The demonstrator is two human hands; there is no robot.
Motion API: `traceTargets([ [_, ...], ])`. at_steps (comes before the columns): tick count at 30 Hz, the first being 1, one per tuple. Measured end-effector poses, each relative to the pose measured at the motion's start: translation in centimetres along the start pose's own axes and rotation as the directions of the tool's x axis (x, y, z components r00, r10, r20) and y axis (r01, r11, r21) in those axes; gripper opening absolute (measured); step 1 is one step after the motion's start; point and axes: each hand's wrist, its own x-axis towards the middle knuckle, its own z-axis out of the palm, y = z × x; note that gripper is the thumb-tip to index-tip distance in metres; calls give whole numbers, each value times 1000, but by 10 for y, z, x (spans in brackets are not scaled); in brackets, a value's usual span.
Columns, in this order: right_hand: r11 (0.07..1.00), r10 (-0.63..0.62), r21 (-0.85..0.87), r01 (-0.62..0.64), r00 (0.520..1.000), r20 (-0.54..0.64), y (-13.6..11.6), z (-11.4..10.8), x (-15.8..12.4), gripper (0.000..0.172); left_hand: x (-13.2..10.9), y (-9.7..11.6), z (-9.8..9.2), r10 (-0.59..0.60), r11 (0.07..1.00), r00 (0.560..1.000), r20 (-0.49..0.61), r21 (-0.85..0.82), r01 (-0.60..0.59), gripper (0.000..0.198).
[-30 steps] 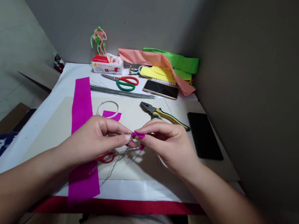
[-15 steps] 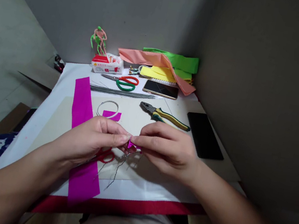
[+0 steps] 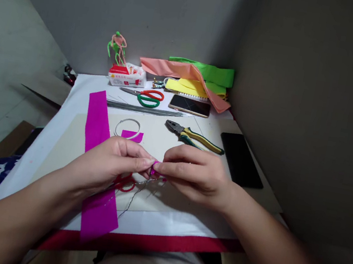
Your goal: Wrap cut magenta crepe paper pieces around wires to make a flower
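Observation:
My left hand (image 3: 116, 162) and my right hand (image 3: 196, 174) meet over the table, both closed, fingertips pinching a small magenta strip (image 3: 155, 169), perhaps crepe paper. Twisted dark wire (image 3: 144, 183) hangs just below the fingertips, its thin legs trailing toward the table edge; how it joins the strip is hidden by the fingers. Under my left hand lie red-handled scissors (image 3: 127, 187), partly covered. A long magenta band (image 3: 98, 214) runs beneath my left wrist. Beyond the hands lie a wire coil (image 3: 116, 127) and a small magenta scrap (image 3: 136, 137).
Pliers (image 3: 202, 141) and a black tablet-like slab (image 3: 241, 159) lie at right. Farther back are thin wires (image 3: 142, 109), red-and-green-handled scissors (image 3: 148, 98), a phone (image 3: 190, 105), a tissue pack (image 3: 127, 79), wire figures (image 3: 118, 46) and colored strips (image 3: 174, 69).
The magenta strip looks more tightly gathered at my fingertips. The hanging wire legs have swung left and up a little. Both hands stay nearly in place.

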Motion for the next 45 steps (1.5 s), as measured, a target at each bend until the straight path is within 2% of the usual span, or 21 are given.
traceTargets([
  [5, 991, -81, -105, 84, 996, 27, 5, 0, -1, 20, 2, -1, -1, 21, 999, 1000, 4, -39, -20, 11],
  [11, 966, -128, -219, 138, 990, 57, 9, -1, -5, 24, 2, -1, -1, 28, 1000, 999, 20, -13, -27, 11],
  [16, 963, -138, -231, 142, 990, 34, 10, 2, -8, 21, 2, 2, 0, 71, 997, 997, 3, 36, -71, 8],
  [22, 977, -107, -185, 111, 994, 31, 5, 4, -4, 20, 1, 4, -1, 68, 993, 997, -32, 101, -64, 6],
  [26, 995, -6, 96, 7, 1000, -15, -1, 1, 2, 16, -4, 8, 0, 57, 973, 996, -67, 226, -40, 6],
  [29, 933, 215, 304, -193, 976, -41, -6, -1, 6, 17, -6, 10, 2, 97, 932, 989, -111, 360, -51, 8],
  [33, 777, 543, 350, -523, 838, 48, -10, -2, 10, 17, -6, 8, 4, 161, 893, 975, -155, 443, -77, 11],
  [35, 716, 616, 345, -607, 782, 95, -10, -1, 11, 14, -5, 6, 4, 180, 870, 969, -170, 488, -76, 14],
  [37, 691, 643, 342, -636, 758, 110, -9, 2, 11, 13, -5, 3, 4, 187, 858, 965, -183, 509, -70, 16],
  [41, 765, 605, 253, -591, 796, 29, -10, 8, 9, 9, -5, -1, 8, 180, 858, 965, -193, 510, -58, 22],
  [45, 867, 497, 85, -490, 858, -127, -11, 15, 6, 13, -2, -2, 13, 326, 784, 930, -170, 599, -165, 16],
])
